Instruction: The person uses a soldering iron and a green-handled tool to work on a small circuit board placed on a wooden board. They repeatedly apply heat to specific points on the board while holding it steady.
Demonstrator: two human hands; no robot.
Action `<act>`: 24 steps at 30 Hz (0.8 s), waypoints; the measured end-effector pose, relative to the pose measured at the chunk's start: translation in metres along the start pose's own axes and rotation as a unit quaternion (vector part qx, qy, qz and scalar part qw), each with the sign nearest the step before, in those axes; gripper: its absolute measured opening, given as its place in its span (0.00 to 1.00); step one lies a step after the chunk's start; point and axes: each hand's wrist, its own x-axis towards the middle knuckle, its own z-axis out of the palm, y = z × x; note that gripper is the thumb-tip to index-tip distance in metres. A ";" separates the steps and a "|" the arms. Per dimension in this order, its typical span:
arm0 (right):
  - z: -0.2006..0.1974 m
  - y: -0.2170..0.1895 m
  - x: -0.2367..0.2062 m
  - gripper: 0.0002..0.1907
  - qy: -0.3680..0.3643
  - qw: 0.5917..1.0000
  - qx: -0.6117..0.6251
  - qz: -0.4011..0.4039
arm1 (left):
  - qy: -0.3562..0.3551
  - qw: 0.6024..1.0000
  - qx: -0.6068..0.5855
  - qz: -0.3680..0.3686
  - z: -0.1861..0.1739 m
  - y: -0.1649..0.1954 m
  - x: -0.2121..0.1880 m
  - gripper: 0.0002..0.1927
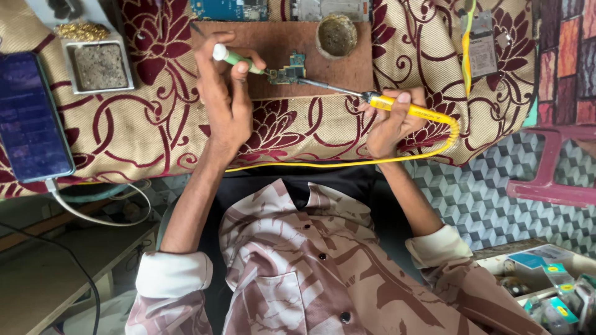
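Observation:
A small circuit board (pixel 288 70) lies on a brown wooden board (pixel 282 37) on the patterned cloth. My left hand (pixel 225 93) grips a green-and-white tool (pixel 234 58) whose tip touches the circuit board's left side. My right hand (pixel 392 121) holds a yellow soldering iron (pixel 410 110); its metal tip reaches the circuit board from the right. A yellow cord (pixel 347 162) runs from the iron along the table edge.
A round tin (pixel 336 34) sits at the wooden board's far right. A metal tray (pixel 99 65) and a phone (pixel 31 115) with a white cable lie at left. A pink stool (pixel 552 161) stands at right; a box of small parts (pixel 552 285) is at lower right.

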 end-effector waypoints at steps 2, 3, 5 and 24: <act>0.000 -0.007 0.003 0.16 -0.019 1.000 -0.015 -0.009 | 0.006 1.000 0.009 0.001 0.002 0.001 0.000 0.14; 0.000 -0.012 0.007 0.16 -0.027 0.999 -0.021 -0.014 | 0.008 1.000 0.013 0.002 0.003 0.001 0.001 0.14; 0.004 -0.024 0.019 0.15 -0.073 0.994 -0.061 -0.054 | 0.011 1.000 0.022 0.010 0.005 0.003 0.002 0.14; 0.067 -0.086 0.069 0.13 -0.210 0.946 -0.218 -0.120 | 0.012 0.999 0.029 0.039 0.011 0.006 0.009 0.13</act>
